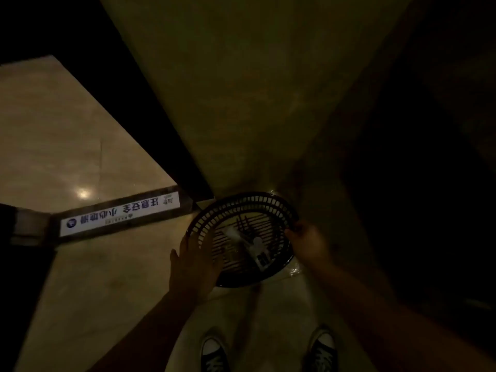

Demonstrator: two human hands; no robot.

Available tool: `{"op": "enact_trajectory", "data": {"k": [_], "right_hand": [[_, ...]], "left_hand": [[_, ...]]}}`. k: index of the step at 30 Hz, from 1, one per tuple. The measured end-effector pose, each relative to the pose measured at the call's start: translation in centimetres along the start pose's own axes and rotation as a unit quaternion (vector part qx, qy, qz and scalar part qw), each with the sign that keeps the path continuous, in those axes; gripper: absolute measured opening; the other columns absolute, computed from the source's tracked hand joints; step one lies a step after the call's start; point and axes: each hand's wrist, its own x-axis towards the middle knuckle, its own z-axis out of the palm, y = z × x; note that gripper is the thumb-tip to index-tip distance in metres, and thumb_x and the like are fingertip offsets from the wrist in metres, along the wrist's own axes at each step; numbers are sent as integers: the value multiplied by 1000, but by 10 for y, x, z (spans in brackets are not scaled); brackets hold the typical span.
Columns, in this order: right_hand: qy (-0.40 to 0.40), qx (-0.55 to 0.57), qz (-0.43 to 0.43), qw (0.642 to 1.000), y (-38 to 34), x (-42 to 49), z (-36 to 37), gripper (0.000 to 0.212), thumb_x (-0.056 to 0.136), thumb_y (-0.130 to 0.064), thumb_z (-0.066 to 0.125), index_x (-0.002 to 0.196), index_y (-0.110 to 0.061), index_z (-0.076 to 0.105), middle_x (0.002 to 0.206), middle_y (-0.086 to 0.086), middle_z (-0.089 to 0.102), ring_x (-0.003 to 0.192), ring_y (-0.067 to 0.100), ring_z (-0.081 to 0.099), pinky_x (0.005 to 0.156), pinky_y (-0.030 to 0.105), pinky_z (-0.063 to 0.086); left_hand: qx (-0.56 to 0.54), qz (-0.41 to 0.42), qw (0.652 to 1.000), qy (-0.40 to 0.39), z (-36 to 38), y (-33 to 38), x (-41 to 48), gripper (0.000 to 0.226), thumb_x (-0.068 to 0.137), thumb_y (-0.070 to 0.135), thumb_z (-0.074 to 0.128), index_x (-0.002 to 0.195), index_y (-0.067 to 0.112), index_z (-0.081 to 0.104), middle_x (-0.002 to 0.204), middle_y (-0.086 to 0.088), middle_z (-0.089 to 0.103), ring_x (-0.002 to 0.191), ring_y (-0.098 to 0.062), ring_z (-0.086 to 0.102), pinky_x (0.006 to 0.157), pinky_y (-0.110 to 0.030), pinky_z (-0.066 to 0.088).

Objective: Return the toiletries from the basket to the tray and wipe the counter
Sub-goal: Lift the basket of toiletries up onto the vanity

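A black slatted plastic basket sits low over the floor in very dim light. Inside it lie a pale tube and a small white packet; other contents are too dark to tell. My left hand lies against the basket's left side, its fingers spread over the rim. My right hand grips the right rim, fingers curled over its edge. No tray or counter is in view.
A pale wall rises behind the basket. A dark door frame and a threshold with a white warning strip lie to the left. Glossy floor tiles and my two dark sneakers are below.
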Motion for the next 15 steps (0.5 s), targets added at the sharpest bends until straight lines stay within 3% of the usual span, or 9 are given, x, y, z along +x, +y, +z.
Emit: {"op": "enact_trajectory", "data": {"k": [4, 6, 8, 11, 15], "right_hand": [[43, -32, 13, 998, 23, 53, 29, 49, 95, -34, 60, 132, -3, 53, 130, 19, 60, 118, 35, 58, 93, 39, 45], [54, -82, 2, 995, 33, 78, 42, 58, 94, -36, 61, 138, -2, 45, 136, 20, 53, 121, 36, 55, 96, 41, 45], [65, -143, -52, 986, 40, 102, 54, 63, 92, -33, 63, 143, -7, 36, 145, 19, 41, 125, 35, 51, 100, 43, 45], [81, -193, -126, 970, 41, 136, 70, 73, 91, -32, 64, 151, -17, 26, 155, 17, 24, 134, 35, 39, 108, 45, 39], [108, -333, -175, 920, 42, 172, 84, 77, 95, -37, 57, 155, -16, 14, 157, 15, 24, 138, 34, 31, 114, 43, 29]], "left_hand": [[-12, -40, 999, 2, 51, -29, 41, 68, 93, 57, 37, 151, 28, 15, 154, -11, 25, 143, -34, 17, 108, -63, 28], [-2, -40, 999, -2, 76, -41, 62, 69, 93, 58, 36, 151, 32, 9, 158, -11, 15, 145, -38, 8, 110, -66, 22], [41, -15, 999, -4, 94, -51, 84, 72, 93, 60, 36, 152, 37, 3, 161, -8, 3, 146, -38, -4, 111, -68, 14], [64, 3, 997, 34, 103, -56, 118, 73, 91, 60, 40, 151, 41, 2, 162, -6, -2, 146, -38, -5, 110, -69, 14], [73, -18, 996, 54, 110, -63, 155, 85, 88, 64, 45, 152, 35, -5, 162, -9, -1, 146, -39, 2, 108, -67, 21]]}}
